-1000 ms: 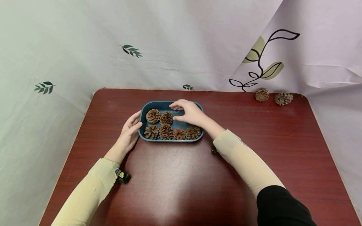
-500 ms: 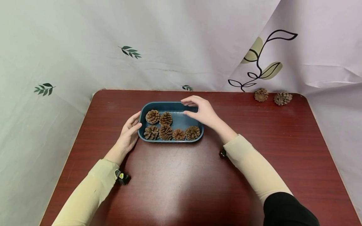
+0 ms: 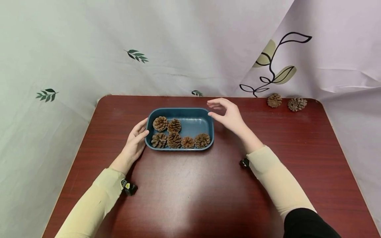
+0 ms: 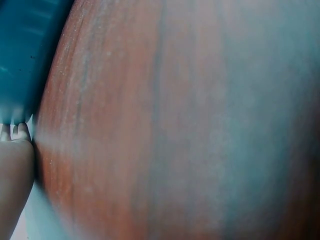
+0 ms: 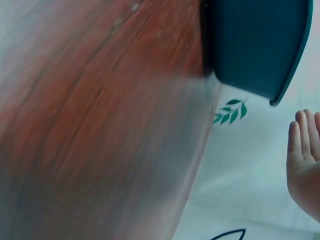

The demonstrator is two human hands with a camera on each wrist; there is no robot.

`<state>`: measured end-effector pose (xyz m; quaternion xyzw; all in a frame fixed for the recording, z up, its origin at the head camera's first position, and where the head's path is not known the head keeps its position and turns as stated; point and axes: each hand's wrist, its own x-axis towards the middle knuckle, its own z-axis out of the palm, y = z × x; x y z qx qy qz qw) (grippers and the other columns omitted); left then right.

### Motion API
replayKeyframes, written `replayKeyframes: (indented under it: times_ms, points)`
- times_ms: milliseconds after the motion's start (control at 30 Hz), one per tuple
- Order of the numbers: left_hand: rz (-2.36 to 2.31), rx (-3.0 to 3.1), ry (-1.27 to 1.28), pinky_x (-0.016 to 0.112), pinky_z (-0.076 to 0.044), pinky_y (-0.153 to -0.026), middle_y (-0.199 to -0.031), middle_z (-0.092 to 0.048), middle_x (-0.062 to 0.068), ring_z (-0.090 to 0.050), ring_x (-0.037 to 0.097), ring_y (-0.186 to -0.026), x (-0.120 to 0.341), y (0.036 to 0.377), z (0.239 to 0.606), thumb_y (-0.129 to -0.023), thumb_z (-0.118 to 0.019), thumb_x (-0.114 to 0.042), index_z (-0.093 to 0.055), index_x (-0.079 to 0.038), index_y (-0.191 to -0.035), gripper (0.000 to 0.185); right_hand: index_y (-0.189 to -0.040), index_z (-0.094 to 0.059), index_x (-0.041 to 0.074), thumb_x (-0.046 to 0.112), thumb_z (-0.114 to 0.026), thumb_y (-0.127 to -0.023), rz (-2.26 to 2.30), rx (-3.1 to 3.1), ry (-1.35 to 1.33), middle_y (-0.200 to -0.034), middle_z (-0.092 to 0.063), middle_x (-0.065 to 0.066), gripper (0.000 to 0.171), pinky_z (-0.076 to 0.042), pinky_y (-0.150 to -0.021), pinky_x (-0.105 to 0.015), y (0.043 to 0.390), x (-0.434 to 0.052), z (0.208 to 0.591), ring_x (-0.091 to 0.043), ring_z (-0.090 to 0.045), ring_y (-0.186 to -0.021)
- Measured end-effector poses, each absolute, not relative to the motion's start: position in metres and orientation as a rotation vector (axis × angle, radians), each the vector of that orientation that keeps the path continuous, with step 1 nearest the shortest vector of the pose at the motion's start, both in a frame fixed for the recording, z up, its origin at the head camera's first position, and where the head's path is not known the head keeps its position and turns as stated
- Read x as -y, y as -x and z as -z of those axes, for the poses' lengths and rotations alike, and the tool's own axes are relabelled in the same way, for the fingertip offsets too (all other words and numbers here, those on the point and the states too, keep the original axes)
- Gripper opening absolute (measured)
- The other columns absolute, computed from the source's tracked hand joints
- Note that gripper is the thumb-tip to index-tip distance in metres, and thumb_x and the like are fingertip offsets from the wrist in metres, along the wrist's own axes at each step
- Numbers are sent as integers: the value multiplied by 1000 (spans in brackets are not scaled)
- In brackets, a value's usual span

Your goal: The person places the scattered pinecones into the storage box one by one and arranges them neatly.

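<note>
A dark teal rectangular tray [image 3: 194,124] stands on the table in the head view. Pine cones [image 3: 174,139] fill its left half and its near side; its far right part shows bare floor. My left hand [image 3: 135,140] rests against the tray's left end, fingers fairly straight along the outer wall and thumb at the rim. In the left wrist view its fingertips [image 4: 19,131] meet the teal wall. Just off the far right corner, my right hand [image 3: 230,116] hovers with fingers extended, thumb apart and nothing held. The right wrist view has it beyond the tray's edge.
Two more pine cones, one browner [image 3: 274,100] and one greyer [image 3: 297,104], lie at the table's far right corner. A pale leaf-printed cloth [image 3: 178,49] hangs behind the reddish-brown table [image 3: 184,185]. Small black wrist cameras [image 3: 129,187] sit on both sleeves.
My right hand has moved right, from over the pine cones inside the tray to outside its far right corner, carrying nothing. My left hand and the tray stay put.
</note>
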<state>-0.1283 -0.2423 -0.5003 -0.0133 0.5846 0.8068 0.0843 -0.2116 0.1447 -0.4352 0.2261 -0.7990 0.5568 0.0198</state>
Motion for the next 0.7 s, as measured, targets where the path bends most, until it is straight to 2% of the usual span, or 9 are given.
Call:
replayKeyframes:
  times_ms: [200,300,500,700]
  points:
    - [-2413,-1739,32,20,-53,-99,-145,-60,-16,-61,3,-128,244,127,499,-111,-47,-3,-36,-13,-164,55,-130,-71,-3,-3,-80,-92,-1694,2467,-634,-128,-73,-22,39,-56,-106,-42,212,-165,440,-34,-70,-118]
    - [-2409,-1738,25,20,-52,-100,-145,-59,-17,-60,3,-129,244,127,499,-111,-47,-3,-34,-12,-165,56,-130,-71,-4,-3,-79,-92,-1691,2476,-584,-127,-73,-23,39,-56,-106,-35,211,-177,441,-25,-72,-115]
    - [-2400,-1736,32,20,-52,-101,-146,-58,-17,-59,3,-129,242,127,499,-111,-48,-4,-33,-12,-165,57,-130,-71,-5,-5,-78,-92,-1712,2476,-507,-126,-73,-26,38,-54,-102,-17,209,-201,446,2,-68,-107]
    - [-2408,-1725,25,20,-52,-100,-145,-59,-17,-60,4,-128,242,127,499,-111,-48,-4,-33,-12,-165,56,-128,-70,-9,-8,-77,-92,-1741,2437,-443,-122,-72,-33,37,-55,-100,-16,207,-222,450,4,-69,-104]
